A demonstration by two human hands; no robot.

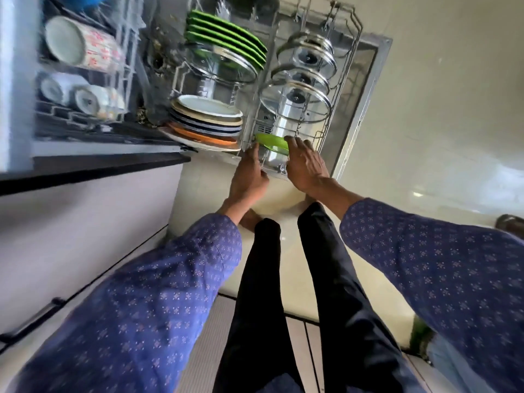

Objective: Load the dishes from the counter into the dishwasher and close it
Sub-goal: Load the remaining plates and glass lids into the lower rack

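Two hands work at the near edge of the pulled-out lower rack (pixel 320 137), in the middle of the frame. The left hand (pixel 249 177) is curled at the rack's front wire, its fingers (pixel 256 154) reaching up against the rim of a green plate (pixel 272 141); whether they pinch the plate or the wire cannot be told. The right hand (pixel 304 163) lies with fairly straight fingers over the plate's other end, apparently steadying it, not clenched around it.

The green plate sits at the rack's front, tilted on edge, its long axis running left to right across the frame, one face turned toward the person. I judge it is being seated between tines so it stands like the others.

Above it in the frame, three glass lids (pixel 300 78) stand in a row on the rack's right side, and a fourth lid (pixel 224 63) leans on the left under a file of green plates (pixel 226 35). A row of mixed plates (pixel 207 123) stands at centre left. Cups (pixel 82 46) lie in the upper rack at upper left. All are on edge, presumably so water drains. The dishwasher door (pixel 365 89) lies open beneath the rack, so closing remains to be done.
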